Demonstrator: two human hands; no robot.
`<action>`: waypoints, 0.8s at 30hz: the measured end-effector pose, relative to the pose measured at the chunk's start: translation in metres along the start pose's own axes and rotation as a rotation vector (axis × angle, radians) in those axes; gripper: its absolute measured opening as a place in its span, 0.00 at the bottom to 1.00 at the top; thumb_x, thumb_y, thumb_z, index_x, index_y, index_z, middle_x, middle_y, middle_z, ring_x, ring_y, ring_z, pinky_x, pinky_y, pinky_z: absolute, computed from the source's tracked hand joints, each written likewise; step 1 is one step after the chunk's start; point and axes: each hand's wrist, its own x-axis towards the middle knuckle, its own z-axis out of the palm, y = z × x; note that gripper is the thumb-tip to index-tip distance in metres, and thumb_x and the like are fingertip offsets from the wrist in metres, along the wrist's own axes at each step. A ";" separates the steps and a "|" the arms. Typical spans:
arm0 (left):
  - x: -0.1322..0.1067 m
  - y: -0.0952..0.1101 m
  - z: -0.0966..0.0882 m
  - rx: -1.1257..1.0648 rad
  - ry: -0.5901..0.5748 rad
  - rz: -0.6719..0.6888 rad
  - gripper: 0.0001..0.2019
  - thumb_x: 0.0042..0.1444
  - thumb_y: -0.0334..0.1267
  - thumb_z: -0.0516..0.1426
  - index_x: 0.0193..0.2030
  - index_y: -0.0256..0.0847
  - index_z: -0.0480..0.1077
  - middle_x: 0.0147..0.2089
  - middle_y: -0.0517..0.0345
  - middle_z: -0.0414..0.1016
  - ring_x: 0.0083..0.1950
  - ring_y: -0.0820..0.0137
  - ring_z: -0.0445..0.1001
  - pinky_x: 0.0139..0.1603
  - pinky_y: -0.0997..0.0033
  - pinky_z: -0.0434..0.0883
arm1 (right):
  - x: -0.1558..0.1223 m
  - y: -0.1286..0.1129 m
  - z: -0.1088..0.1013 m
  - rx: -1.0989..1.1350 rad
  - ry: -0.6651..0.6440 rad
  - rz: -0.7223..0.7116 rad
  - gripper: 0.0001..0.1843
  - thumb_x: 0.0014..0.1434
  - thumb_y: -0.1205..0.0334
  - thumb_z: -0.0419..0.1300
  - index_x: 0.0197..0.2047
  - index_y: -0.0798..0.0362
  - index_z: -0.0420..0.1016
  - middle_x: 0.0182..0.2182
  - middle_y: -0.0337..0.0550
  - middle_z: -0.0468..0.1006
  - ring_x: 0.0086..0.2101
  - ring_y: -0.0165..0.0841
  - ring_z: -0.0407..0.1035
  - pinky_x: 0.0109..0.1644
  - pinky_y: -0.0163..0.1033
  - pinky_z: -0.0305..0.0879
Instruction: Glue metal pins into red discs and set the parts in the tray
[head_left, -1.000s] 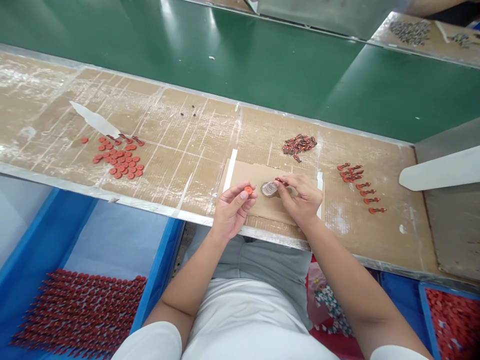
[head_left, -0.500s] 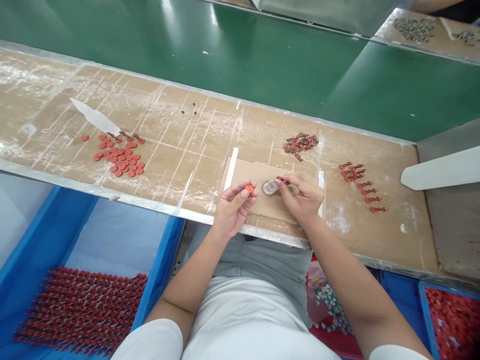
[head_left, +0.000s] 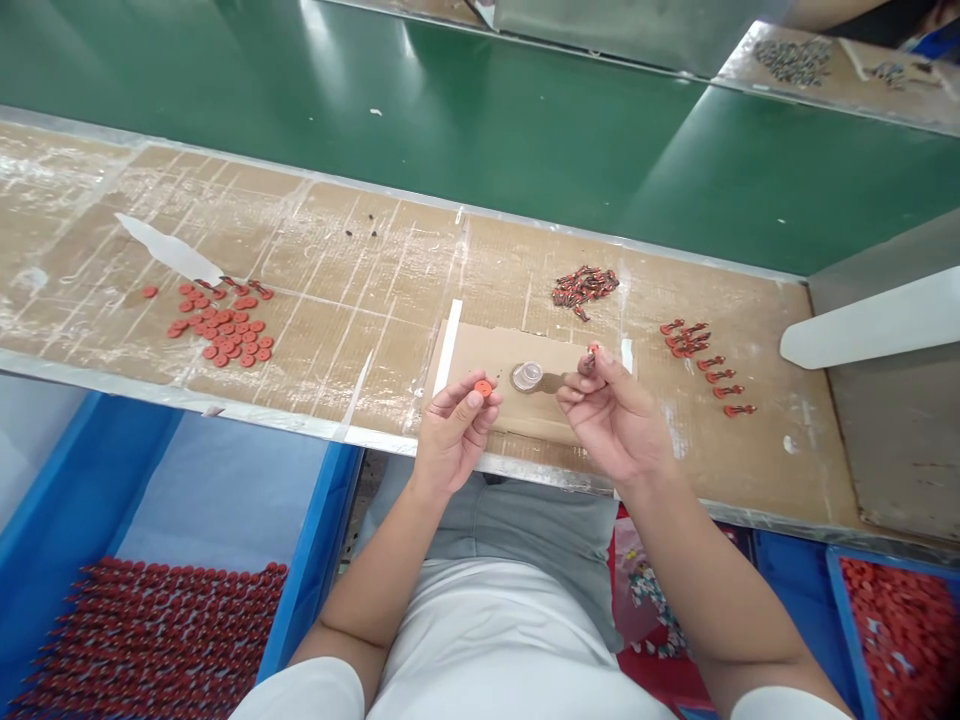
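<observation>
Holding red disc (head_left: 484,388), small piece (head_left: 592,352)

A container (head_left: 528,377) on a cardboard sheet (head_left: 476,350) marks the dial's centre on the tabletop (head_left: 420,270). At 8 o'clock is the left hand (head_left: 454,435), holding a disc (head_left: 483,388); at 4, the right hand (head_left: 619,425), holding a piece (head_left: 592,353). A heap (head_left: 585,290) lies at 1, figures (head_left: 688,346) at 3, and a cluster of discs (head_left: 225,328) well off at 9. Behind, at 12, runs the belt (head_left: 517,140). Bins sit lower, one at 8 (head_left: 306,540), another at 4.
</observation>
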 end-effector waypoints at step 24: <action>-0.042 -0.017 0.031 0.029 -0.089 -0.026 0.13 0.42 0.38 0.73 0.37 0.48 0.82 0.40 0.58 0.85 0.40 0.70 0.83 0.41 0.77 0.79 | -0.067 0.001 0.019 -0.251 -0.003 -0.360 0.12 0.53 0.65 0.72 0.40 0.43 0.83 0.36 0.38 0.86 0.35 0.37 0.82 0.41 0.41 0.83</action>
